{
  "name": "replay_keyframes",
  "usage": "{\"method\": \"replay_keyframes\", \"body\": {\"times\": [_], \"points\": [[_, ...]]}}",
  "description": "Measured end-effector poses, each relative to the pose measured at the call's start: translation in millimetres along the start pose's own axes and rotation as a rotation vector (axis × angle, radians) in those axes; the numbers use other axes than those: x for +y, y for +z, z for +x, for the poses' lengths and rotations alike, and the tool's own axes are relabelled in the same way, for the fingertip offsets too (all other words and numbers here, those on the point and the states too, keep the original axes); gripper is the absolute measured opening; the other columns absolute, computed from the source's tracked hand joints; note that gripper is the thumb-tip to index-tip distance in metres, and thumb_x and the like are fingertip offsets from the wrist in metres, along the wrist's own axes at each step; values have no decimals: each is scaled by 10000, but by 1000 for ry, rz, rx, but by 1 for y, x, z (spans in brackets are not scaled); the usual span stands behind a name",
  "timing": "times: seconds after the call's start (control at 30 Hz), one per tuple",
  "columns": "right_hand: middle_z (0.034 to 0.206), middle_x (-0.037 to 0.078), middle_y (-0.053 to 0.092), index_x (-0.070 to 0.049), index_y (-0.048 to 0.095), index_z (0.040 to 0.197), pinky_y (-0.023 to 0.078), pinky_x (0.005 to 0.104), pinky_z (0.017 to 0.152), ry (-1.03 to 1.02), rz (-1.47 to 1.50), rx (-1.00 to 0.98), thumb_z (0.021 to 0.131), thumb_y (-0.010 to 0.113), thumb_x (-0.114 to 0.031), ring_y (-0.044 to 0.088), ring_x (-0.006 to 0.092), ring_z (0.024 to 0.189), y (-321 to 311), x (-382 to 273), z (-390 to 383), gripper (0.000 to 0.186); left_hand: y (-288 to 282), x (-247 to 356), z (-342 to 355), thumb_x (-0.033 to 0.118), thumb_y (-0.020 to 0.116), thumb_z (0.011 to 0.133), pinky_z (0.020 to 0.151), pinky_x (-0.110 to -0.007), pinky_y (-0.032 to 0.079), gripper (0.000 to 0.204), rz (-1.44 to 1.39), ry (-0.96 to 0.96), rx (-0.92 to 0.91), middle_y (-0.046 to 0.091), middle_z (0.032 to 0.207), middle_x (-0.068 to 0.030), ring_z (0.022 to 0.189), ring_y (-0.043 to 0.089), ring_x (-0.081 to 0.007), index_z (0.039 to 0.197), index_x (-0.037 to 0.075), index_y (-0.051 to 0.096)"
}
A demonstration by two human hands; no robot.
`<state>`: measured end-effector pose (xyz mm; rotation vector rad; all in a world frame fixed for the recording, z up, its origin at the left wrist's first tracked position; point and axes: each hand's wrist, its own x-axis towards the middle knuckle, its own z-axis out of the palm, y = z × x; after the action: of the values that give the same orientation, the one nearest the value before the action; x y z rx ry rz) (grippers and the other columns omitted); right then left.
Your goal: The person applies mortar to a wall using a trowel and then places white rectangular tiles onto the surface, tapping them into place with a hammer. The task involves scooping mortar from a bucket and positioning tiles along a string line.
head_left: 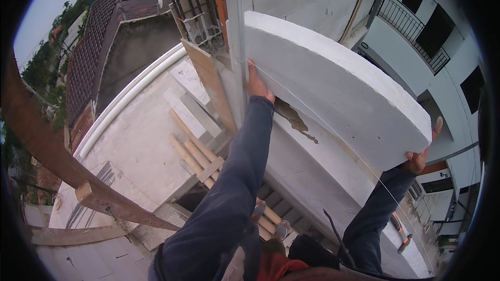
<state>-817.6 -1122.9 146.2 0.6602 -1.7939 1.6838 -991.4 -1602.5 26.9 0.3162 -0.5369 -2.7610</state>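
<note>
Pale wall point(317, 182) below, your left hand point(258, 84) and right hand point(420, 158) clamp the white block point(333, 96) endwise; keep it level.

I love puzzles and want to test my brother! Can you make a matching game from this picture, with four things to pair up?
Things:
1. Big white block
2. Hammer
3. Round poles
4. Tiled roof

Clues:
A. Brown, at the upper left of the picture
B. Lying at the lower right, near the right sleeve
C. Between the left hand and the right hand
D. Tan, side by side, partly hidden by the left sleeve

Right pairs: 1-C, 2-B, 3-D, 4-A
</note>
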Motion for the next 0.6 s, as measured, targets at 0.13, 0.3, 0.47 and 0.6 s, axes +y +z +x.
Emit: {"method": "replay_keyframes", "body": {"times": [0.13, 0.3, 0.47, 0.6], "points": [[1535, 191, 478, -162, 77, 1733, 300, 550, 1253, -15, 62, -24, 637, 955, -381, 444, 395, 1474, 25, 3, 61, 1421, 2, 3, 8, 559, 611, 1082, 1208, -455, 449, 706, -90, 38, 8, 506, 1619, -78, 1452, 512, -309, 1606, 112, 455], [1545, 194, 468, -173, 92, 1726, 310, 550, 1255, 32, 122, -48, 625, 981, -428, 453, 400, 1468, 48, 17, 107, 1438, 3, 1, 30, 550, 511, 1124, 1218, -444, 438, 689, -37, 94, 80, 487, 1636, -95, 1461, 502, -298, 1620, 80, 420], [1547, 188, 467, -177, 118, 1723, 315, 543, 1258, 69, 155, -41, 599, 990, -420, 459, 404, 1462, 59, 41, 141, 1442, -1, -4, 59, 550, 465, 1134, 1246, -463, 378, 737, -13, 131, 124, 416, 1657, -176, 1501, 429, -333, 1637, 25, 346], [1539, 186, 472, -176, 153, 1710, 310, 545, 1267, 90, 157, -48, 600, 998, -404, 456, 407, 1462, 83, 47, 142, 1413, 1, 1, 67, 552, 430, 1141, 1273, -478, 317, 770, 53, 204, 219, 350, 1676, -234, 1543, 351, -369, 1649, -9, 289]]}}
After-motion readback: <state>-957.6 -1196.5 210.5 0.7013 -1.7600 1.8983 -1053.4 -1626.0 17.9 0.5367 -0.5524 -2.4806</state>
